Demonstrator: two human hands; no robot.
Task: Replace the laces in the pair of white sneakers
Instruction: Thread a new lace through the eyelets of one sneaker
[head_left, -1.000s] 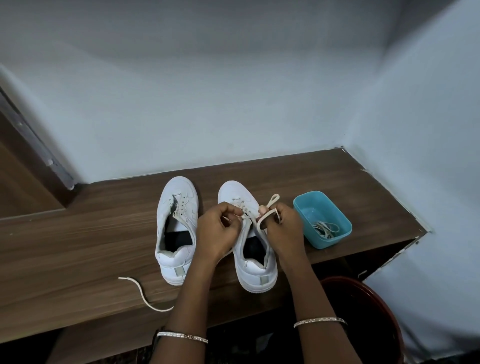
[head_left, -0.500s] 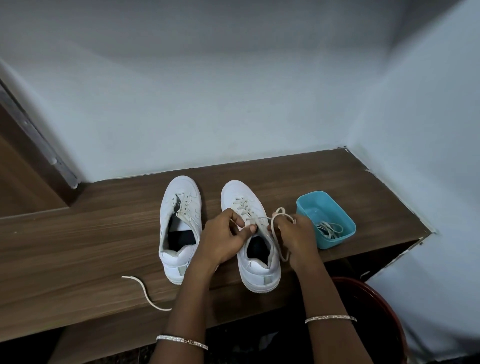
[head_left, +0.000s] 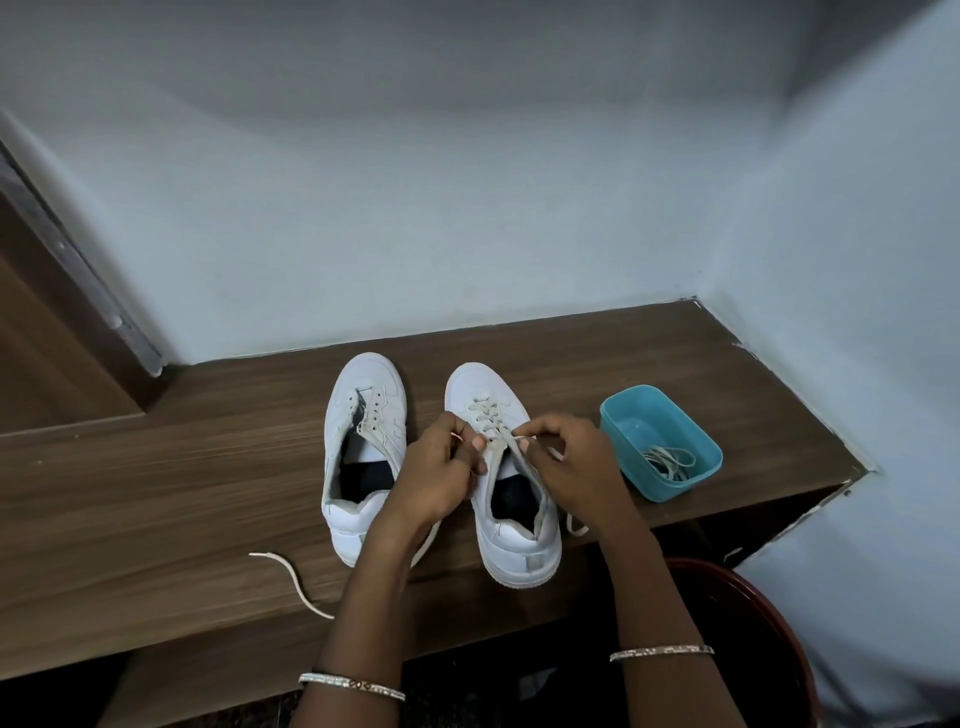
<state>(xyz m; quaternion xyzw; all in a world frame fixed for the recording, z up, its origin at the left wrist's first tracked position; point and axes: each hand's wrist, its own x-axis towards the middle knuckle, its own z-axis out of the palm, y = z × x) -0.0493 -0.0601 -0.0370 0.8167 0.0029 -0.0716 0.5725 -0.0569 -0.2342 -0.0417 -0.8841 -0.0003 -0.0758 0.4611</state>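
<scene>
Two white sneakers stand side by side on a wooden shelf (head_left: 156, 493), toes pointing away from me. The left sneaker (head_left: 363, 447) has bare eyelets and no lace. The right sneaker (head_left: 511, 493) carries an off-white lace (head_left: 485, 415) through its front eyelets. My left hand (head_left: 441, 467) pinches one lace end at the sneaker's left eyelet row. My right hand (head_left: 576, 462) pinches the other lace strand just above the tongue. A loose end (head_left: 574, 527) trails beside the right sneaker.
A teal plastic tub (head_left: 662, 441) holding coiled white laces sits to the right of the sneakers. A loose lace (head_left: 293, 579) lies on the shelf near its front edge at the left. A dark red bucket (head_left: 753, 649) stands below right. Walls close the back and right.
My right hand has risen from beside the sneaker and drawn the lace strand up over the tongue. My left hand has stayed at the left eyelets.
</scene>
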